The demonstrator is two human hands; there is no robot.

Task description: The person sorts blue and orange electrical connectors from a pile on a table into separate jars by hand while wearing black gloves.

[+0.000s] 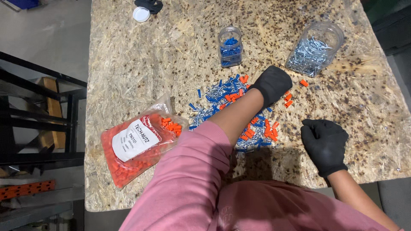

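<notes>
Fingers, left hand [272, 84]: curled under the black glove, pressed down into the mixed pile [239, 112]; any grasp is hidden.
Fingers, right hand [324, 141]: loosely clenched, resting on the board [128, 55], empty as far as visible.
Left arm: reaching forward across the pile.
Pile: orange, blue and silver pieces, mid-board, running diagonally.
Nearby: jar of blue pieces [230, 46], tipped jar of silver screws [314, 49], bag of orange caps [137, 145].

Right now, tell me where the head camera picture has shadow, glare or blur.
Head view: even overhead light; a dark shadow falls on the table edge under the person's body, near the right hand. Soft glare on the bag of orange caps and the clear screw jar. The left hand is sharp; edges bend slightly.
</notes>
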